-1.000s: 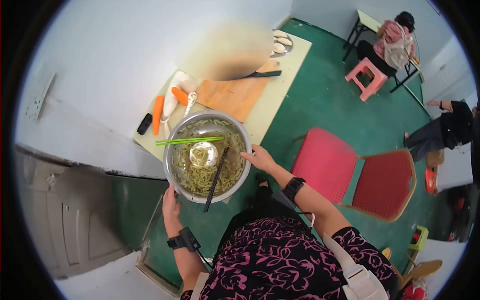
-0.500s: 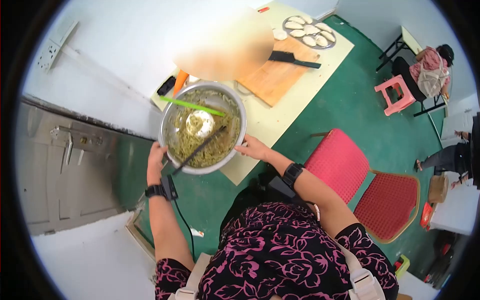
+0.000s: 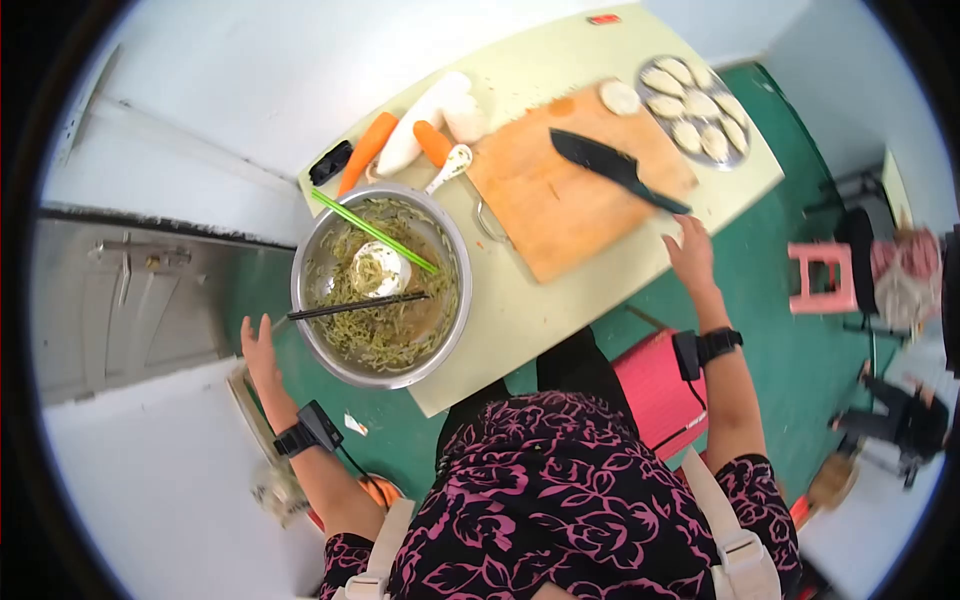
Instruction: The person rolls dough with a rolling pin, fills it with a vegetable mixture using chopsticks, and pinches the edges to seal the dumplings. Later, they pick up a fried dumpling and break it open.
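Note:
My left hand (image 3: 262, 358) is open, its fingers apart, just left of a large metal bowl (image 3: 460, 325). Shredded green filling (image 3: 395, 335) lies in the bowl around a small white dish (image 3: 397, 270). Green chopsticks (image 3: 365, 226) and black chopsticks (image 3: 355, 306) rest across it. Over the table's right edge, my right hand (image 3: 692, 255) has its fingers stretched out at the handle end of a black kitchen knife (image 3: 600, 160). The knife lies flat on a wooden cutting board (image 3: 540, 225), near a round piece of dough (image 3: 620, 97).
Carrots (image 3: 367, 152), a white radish (image 3: 408, 138) and a white spoon (image 3: 449, 168) lie behind the bowl. A metal plate (image 3: 743, 162) holds several dumplings. A red chair (image 3: 655, 385) stands by the table; a pink stool (image 3: 822, 277) and two people are farther right.
Both hands have let go of the bowl, which now sits on the table's left end. My right hand has moved right to the knife; my left has drawn away leftward.

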`<state>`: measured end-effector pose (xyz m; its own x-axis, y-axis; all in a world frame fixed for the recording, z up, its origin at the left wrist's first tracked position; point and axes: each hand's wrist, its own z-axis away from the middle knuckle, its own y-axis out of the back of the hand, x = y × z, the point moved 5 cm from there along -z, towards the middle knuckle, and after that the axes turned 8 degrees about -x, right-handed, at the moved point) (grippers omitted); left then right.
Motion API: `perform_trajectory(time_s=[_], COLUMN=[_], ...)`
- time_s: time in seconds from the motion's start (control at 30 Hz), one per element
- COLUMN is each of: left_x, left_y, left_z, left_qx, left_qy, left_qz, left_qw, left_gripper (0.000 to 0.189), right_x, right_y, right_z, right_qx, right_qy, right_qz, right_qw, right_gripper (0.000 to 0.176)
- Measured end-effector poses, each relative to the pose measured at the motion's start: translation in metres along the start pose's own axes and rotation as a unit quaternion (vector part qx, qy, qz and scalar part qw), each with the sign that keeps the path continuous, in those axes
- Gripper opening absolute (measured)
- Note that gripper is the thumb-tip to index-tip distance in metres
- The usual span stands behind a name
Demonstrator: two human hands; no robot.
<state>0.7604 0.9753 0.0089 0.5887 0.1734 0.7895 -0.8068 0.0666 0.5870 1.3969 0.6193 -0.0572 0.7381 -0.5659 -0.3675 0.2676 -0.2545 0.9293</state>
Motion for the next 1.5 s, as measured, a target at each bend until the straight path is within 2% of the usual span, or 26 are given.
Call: perform_trajectory(time_s=[0.03, 0.07, 0.1, 0.17, 0.23, 0.3, 0.37, 0.43, 0.5, 0.6, 0.63, 0.7, 0.77, 0.87, 0.97, 1.13, 1.17, 1.2, 1.33, 1.4, 1.47, 1.5], left_x=[0.007, 0.017, 0.043, 0.130, 0.189, 0.227, 0.249, 0.269, 0.276, 0.298, 0.298, 0.294, 0.276, 0.287, 0.286, 0.292, 0.294, 0.305, 0.333, 0.320, 0.296, 0.272], left_y=[0.004, 0.006, -0.005, -0.058, -0.116, -0.171, -0.224, -0.272, -0.308, -0.361, -0.383, -0.414, -0.438, -0.445, -0.452, -0.448, -0.447, -0.442, -0.402, -0.392, -0.385, -0.387], left_z=[0.011, 0.020, 0.040, 0.090, 0.119, 0.126, 0.112, 0.094, 0.063, 0.026, 0.013, -0.020, -0.049, -0.055, -0.068, -0.064, -0.065, -0.058, -0.038, -0.014, 0.014, 0.033], left_qx=[0.070, 0.138, 0.171, 0.232, 0.236, 0.172, 0.082, 0.033, -0.001, -0.001, -0.041, -0.111, -0.240, -0.253, -0.315, -0.295, -0.276, -0.280, -0.215, -0.234, -0.252, -0.264], left_qy=[-0.014, -0.096, -0.116, -0.162, -0.234, -0.256, -0.269, -0.265, -0.331, -0.375, -0.351, -0.309, -0.216, -0.230, -0.224, -0.237, -0.246, -0.212, -0.245, -0.221, -0.205, -0.200], left_qz=[-0.009, -0.100, -0.145, -0.230, -0.216, -0.177, -0.205, -0.193, -0.238, -0.335, -0.382, -0.466, -0.479, -0.536, -0.580, -0.563, -0.565, -0.586, -0.425, -0.337, -0.252, -0.209], left_qw=[0.997, 0.981, 0.968, 0.931, 0.918, 0.935, 0.938, 0.944, 0.913, 0.864, 0.854, 0.822, 0.816, 0.772, 0.717, 0.734, 0.738, 0.731, 0.845, 0.885, 0.912, 0.920], left_gripper=[0.064, 0.060, 0.059, 0.057, 0.055, 0.057, 0.060, 0.067, 0.073, 0.074, 0.071, 0.066, 0.052, 0.041, 0.038, 0.038, 0.039, 0.046, 0.059, 0.061, 0.062, 0.061], right_x=[0.005, 0.008, 0.010, 0.012, 0.009, 0.006, 0.005, 0.000, -0.001, 0.001, 0.000, 0.009, -0.003, -0.004, 0.007, 0.038, 0.039, 0.040, 0.028, 0.011, 0.004, 0.000], right_y=[0.009, 0.006, 0.005, 0.002, -0.006, -0.010, -0.017, -0.015, -0.014, -0.015, -0.014, -0.023, -0.008, -0.002, 0.001, 0.003, 0.007, 0.010, 0.016, 0.015, -0.006, -0.013], right_z=[-0.017, -0.029, -0.041, -0.067, -0.083, -0.090, -0.094, -0.097, -0.098, -0.098, -0.099, -0.099, -0.098, -0.098, -0.102, -0.104, -0.112, -0.119, -0.183, -0.229, -0.277, -0.296], right_qx=[0.029, 0.005, -0.018, -0.077, -0.160, -0.189, -0.216, -0.223, -0.218, -0.159, -0.174, -0.212, -0.266, -0.310, -0.324, -0.279, -0.266, -0.257, -0.233, -0.155, -0.122, -0.159], right_qy=[0.039, 0.069, 0.098, 0.134, 0.147, 0.195, 0.221, 0.217, 0.217, 0.221, 0.199, 0.179, 0.150, 0.117, 0.074, -0.014, -0.003, 0.009, 0.034, 0.142, 0.198, 0.190], right_qz=[0.089, 0.088, 0.087, 0.068, 0.036, 0.028, 0.013, -0.006, -0.023, -0.047, -0.047, -0.037, -0.015, -0.026, -0.083, -0.191, -0.193, -0.193, -0.184, -0.143, -0.117, -0.103], right_qw=[0.995, 0.994, 0.991, 0.986, 0.975, 0.962, 0.951, 0.950, 0.951, 0.961, 0.963, 0.960, 0.952, 0.943, 0.939, 0.941, 0.944, 0.947, 0.954, 0.967, 0.966, 0.963], right_gripper=[0.050, 0.051, 0.052, 0.053, 0.052, 0.051, 0.050, 0.046, 0.043, 0.037, 0.035, 0.045, 0.055, 0.054, 0.050, 0.039, 0.037, 0.036, 0.038, 0.044, 0.056, 0.061])
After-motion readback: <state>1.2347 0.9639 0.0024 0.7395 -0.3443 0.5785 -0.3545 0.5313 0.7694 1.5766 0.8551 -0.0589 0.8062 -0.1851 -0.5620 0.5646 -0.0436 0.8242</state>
